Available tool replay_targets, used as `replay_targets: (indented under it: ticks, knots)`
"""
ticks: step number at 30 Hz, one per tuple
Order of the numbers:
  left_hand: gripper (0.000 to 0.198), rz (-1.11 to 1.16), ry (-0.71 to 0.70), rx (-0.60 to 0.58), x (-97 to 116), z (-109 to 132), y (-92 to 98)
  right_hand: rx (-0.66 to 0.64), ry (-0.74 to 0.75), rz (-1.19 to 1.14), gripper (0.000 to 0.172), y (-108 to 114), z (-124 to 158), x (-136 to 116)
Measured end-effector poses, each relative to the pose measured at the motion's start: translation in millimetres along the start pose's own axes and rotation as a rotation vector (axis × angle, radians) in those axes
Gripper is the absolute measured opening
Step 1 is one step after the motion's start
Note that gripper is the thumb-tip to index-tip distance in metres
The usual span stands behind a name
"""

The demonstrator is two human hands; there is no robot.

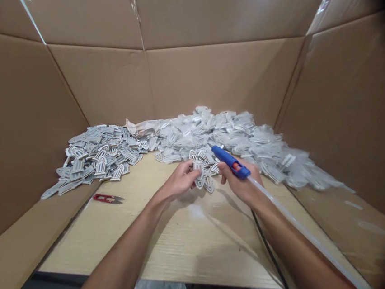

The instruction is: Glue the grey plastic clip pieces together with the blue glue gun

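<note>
Between the fingers and thumb of my left hand (181,180) is a small grey-and-white arched piece (198,173), held just above the wooden table. My right hand (242,180) is wrapped round a blue hot glue gun (230,160), whose nozzle points up and to the left, beyond the held piece. A long translucent glue stick (288,217) runs out of its back end along my right forearm. More arched pieces (207,156) lie in a small cluster around and behind my left fingertips.
A heap of bare arched pieces (94,154) sits at the back left; a heap of plastic-wrapped ones (228,132) spreads from back middle to right. Red-handled thread snips (108,198) lie at left on the table (174,241). A black cable (269,250) hangs by my right forearm. Cardboard walls (226,73) surround the table.
</note>
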State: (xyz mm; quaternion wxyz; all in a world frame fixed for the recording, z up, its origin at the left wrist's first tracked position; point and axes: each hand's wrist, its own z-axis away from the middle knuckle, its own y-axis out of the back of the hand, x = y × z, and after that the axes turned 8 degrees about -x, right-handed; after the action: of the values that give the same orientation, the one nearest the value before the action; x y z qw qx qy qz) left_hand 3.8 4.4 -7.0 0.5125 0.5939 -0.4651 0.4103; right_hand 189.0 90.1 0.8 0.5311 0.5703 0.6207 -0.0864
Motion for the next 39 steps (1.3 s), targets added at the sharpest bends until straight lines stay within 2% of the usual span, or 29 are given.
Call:
replay_targets:
  ticks: [3, 6, 10, 13, 16, 18, 21, 24, 26, 29, 32, 35, 37, 39]
  knots:
    - [0.022, 0.04, -0.028, -0.076, 1.0, 0.6, -4.0, -0.082, -0.18, -0.196, 0.058, -2.4, -5.8, 0.5]
    - [0.028, 0.053, -0.038, -0.169, 5.6, 3.4, -7.4, -0.155, -0.269, -0.425, 0.059, -7.8, -10.0, 3.6]
    - [0.033, 0.017, -0.012, -0.289, 12.0, 7.9, -9.4, -0.214, -0.255, -0.721, 0.055, -10.9, -11.2, 4.0]
    - [0.034, -0.01, 0.036, -0.291, 11.3, 9.0, -9.5, -0.211, -0.217, -0.877, 0.053, -6.7, -11.0, -1.0]
    - [0.034, -0.032, 0.084, -0.239, 7.3, 7.8, -8.9, -0.189, -0.218, -0.896, 0.055, -1.0, -11.1, -3.2]
    - [0.031, -0.034, 0.092, -0.189, 5.6, 6.5, -8.1, -0.198, -0.236, -0.825, 0.056, 1.0, -10.9, -1.2]
    - [0.024, -0.046, 0.081, -0.119, 5.7, 5.6, -7.4, -0.264, -0.273, -0.571, 0.058, 0.5, -10.1, 3.7]
    - [0.019, -0.032, 0.087, -0.148, 8.0, 6.8, -8.1, -0.283, -0.306, -0.341, 0.061, -2.8, -9.0, 5.1]
    - [0.018, -0.021, 0.109, -0.206, 9.7, 8.6, -9.1, -0.269, -0.289, -0.396, 0.059, -5.0, -8.6, 3.4]
    - [0.02, -0.044, 0.138, -0.255, 11.7, 11.1, -10.5, -0.266, -0.226, -0.647, 0.057, -4.6, -8.9, -0.6]
    - [0.023, -0.056, 0.152, -0.21, 11.8, 12.5, -12.2, -0.265, -0.238, -0.807, 0.055, 0.7, -9.7, -3.1]
    - [0.023, -0.027, 0.197, -0.096, 9.1, 13.3, -9.0, -0.265, -0.29, -0.88, 0.055, 5.2, -10.4, -1.5]
    - [0.024, -0.028, 0.286, 0.011, 6.8, 13.6, 1.9, -0.264, -0.307, -0.878, 0.054, 5.2, -10.7, 1.4]
    - [0.026, -0.058, 0.415, 0.151, 6.3, 13.7, 22.3, -0.263, -0.323, -0.818, 0.052, 3.8, -10.9, 4.4]
